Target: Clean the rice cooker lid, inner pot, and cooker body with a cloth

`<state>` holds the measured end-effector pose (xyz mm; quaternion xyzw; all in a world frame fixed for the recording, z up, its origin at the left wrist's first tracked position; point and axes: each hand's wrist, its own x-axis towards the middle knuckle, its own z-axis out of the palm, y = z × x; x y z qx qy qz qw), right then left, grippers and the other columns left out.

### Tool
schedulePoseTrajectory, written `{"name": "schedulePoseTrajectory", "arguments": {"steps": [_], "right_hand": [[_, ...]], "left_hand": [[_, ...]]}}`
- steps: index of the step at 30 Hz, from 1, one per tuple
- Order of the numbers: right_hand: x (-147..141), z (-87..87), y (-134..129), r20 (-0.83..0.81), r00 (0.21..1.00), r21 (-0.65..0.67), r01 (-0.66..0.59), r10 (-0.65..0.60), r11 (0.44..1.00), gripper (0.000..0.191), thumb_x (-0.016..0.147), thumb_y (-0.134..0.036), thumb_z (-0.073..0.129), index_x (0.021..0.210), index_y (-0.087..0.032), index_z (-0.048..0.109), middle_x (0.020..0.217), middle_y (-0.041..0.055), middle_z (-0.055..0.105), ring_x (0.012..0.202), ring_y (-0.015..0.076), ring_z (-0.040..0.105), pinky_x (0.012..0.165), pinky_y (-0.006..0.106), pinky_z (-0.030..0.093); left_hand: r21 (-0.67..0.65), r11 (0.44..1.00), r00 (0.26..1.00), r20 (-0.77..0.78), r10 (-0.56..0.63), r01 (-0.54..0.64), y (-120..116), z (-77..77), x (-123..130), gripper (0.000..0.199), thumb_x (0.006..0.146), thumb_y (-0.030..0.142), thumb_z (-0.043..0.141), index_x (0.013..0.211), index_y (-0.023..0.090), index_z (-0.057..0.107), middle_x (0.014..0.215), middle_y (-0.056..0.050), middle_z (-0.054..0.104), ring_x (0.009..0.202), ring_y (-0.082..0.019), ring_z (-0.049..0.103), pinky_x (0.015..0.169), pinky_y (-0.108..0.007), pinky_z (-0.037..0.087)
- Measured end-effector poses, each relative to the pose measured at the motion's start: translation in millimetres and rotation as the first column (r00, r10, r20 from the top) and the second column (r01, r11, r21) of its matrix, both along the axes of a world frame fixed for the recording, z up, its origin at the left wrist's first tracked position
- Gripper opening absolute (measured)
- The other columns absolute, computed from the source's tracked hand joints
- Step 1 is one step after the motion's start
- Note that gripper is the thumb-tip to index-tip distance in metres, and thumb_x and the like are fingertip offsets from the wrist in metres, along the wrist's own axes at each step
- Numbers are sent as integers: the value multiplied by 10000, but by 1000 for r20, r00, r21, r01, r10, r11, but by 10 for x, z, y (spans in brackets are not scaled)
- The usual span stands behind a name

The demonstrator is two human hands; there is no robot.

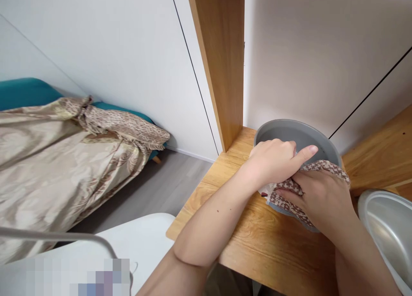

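A round grey basin stands on a wooden shelf against the wall. A brown-and-white patterned cloth drapes over its near rim and hangs down the front. My right hand presses on this cloth at the rim, its fingers wrapped round a fold. Just left of it, my left hand reaches over the basin, thumb stretched out to the right; its other fingers are curled down and mostly hidden, with a bit of pale cloth below the palm.
A silver metal basin is at the right edge. A wooden post rises behind the shelf. At left are a white table with a grey cable and a teal sofa under a patterned cover.
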<state>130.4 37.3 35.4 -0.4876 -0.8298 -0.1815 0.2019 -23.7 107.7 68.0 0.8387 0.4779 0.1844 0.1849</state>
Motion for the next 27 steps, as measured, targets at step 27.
{"name": "schedulePoseTrajectory", "arguments": {"steps": [27], "right_hand": [[9, 10, 16, -4, 1000, -20, -6, 6, 1000, 282, 805, -434, 902, 770, -204, 742, 637, -1, 731, 574, 199, 665, 601, 316, 312]], "left_hand": [[20, 1000, 999, -39, 19, -18, -5, -9, 24, 781, 1024, 749, 172, 824, 216, 708, 794, -91, 742, 822, -300, 714, 723, -396, 507]]}}
